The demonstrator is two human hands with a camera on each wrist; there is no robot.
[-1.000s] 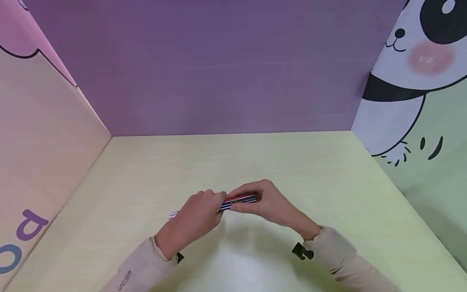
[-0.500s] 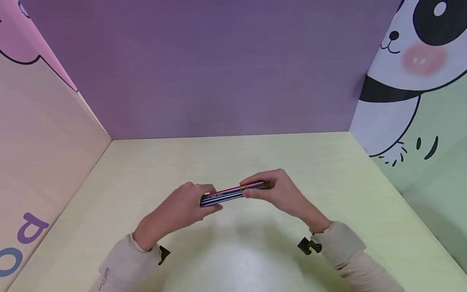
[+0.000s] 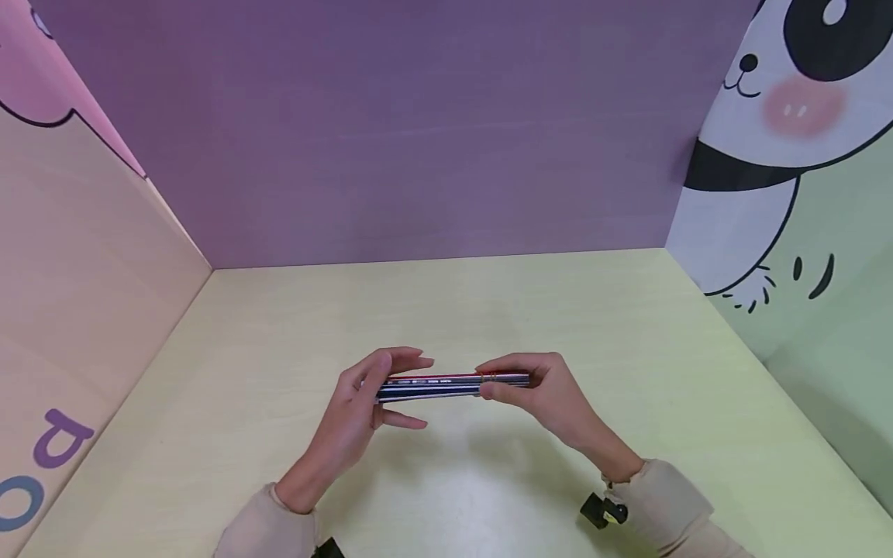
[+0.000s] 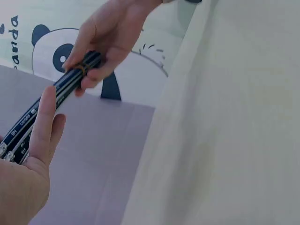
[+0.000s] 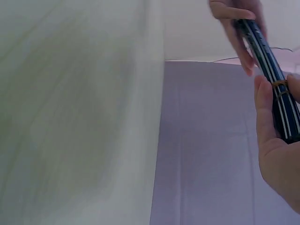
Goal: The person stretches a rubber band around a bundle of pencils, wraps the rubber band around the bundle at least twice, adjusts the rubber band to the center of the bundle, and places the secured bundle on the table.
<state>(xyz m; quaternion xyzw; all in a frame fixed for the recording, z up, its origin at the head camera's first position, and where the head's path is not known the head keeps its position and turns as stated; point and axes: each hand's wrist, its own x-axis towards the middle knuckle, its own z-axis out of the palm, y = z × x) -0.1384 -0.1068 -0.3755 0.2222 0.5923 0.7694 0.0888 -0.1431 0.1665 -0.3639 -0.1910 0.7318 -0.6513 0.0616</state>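
A bundle of dark striped pencils, with a red edge along the top, is held level above the table. A yellowish rubber band is wound round the bundle near its right end. My right hand pinches the pencils at the band between thumb and fingers. My left hand is at the other end, its fingers stretched out and the palm side against the pencil ends. In the left wrist view the silvery ends of the pencils lie by the left palm.
The pale table lies beneath both hands. A purple panel stands behind it, a pinkish panel at the left, and a green panel with a panda drawing at the right.
My left hand has gone from gripping the bundle's middle to its left end, and its fingers have spread. The bundle has turned more level. My right hand keeps its pinch near the band.
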